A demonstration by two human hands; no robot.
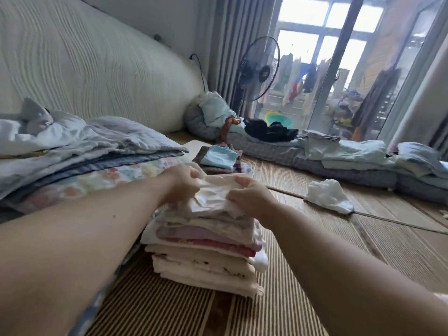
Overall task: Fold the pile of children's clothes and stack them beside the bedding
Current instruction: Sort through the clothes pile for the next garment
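A stack of several folded children's clothes (206, 260), in cream, pink and lilac layers, stands on the striped mat right beside the folded bedding (80, 163). On its top lies a pale cream garment (213, 197). My left hand (180, 184) grips that garment's left edge. My right hand (249, 196) pinches its right edge with curled fingers. Behind the stack sits a second, lower pile (218, 158) with a light blue piece on top. A crumpled white garment (328, 195) lies loose on the mat to the right.
A padded headboard (97, 69) rises behind the bedding. Further bedding and dark clothes (271, 132) lie along the far side, by a standing fan (258, 69), curtains and a glass balcony door. The striped mat (303, 251) stretches to the right.
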